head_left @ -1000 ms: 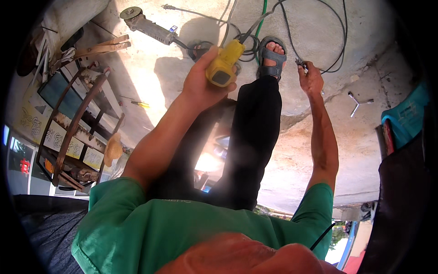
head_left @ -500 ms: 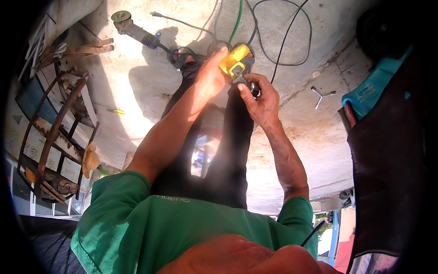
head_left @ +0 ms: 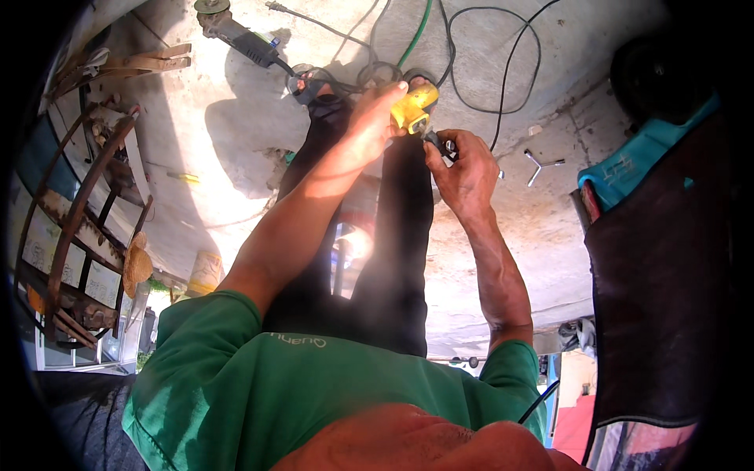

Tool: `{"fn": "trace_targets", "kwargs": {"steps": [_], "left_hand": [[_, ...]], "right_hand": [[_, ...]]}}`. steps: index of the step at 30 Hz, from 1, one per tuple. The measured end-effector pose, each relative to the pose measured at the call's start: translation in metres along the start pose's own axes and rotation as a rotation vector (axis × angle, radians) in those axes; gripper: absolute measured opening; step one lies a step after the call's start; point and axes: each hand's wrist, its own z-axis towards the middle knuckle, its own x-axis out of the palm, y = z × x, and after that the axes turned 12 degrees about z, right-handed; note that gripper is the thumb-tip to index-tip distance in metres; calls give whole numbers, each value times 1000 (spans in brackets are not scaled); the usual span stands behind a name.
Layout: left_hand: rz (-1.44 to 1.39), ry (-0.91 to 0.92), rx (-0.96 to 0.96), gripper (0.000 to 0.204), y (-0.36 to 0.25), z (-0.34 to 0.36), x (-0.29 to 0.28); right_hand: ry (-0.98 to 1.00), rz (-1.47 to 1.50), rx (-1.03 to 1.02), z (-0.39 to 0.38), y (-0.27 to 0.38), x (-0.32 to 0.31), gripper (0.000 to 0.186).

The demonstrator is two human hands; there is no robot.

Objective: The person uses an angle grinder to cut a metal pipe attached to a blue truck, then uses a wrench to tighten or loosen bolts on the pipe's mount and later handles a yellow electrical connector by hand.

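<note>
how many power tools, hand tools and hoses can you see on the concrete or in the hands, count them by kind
Power tools: 2, the yellow tool in the left hand and the grinder.
Hand tools: 2, the screwdriver and the three-way wrench.
Green hose: 1.
Total: 5.

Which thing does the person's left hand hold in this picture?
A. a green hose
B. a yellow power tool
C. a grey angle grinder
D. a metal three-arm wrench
B: the left hand is closed around the yellow power tool, while the grey angle grinder, the green hose and the three-arm wrench all lie on the concrete floor, away from it.
</note>
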Motion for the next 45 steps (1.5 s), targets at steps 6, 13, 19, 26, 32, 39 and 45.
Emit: {"fn": "trace_targets", "kwargs": {"steps": [6,13,19,26,32,39,45], "left_hand": [[5,-109,-6,35,-15,-13,9],[37,-264,39,37,-6,-8,15],[-27,-206,6,44,-13,-7,14],[187,-263,-72,64,-23,-6,20],[268,-168,-79,62,-17,-4,10],[330,144,106,40,-2,-17,15],[297,149,31,28,-5,-55,-1]], "right_hand": [[69,-73,14,7,5,3,22],[131,-59,-95,19,2,10,20],[172,-119,-105,32,2,13,21],[42,-200,0,45,-31,15,22],[-254,-323,-130,71,-82,-2,30],[-90,1232,667,78,-40,23,38],[-23,934,562,48,-8,71,38]]}}
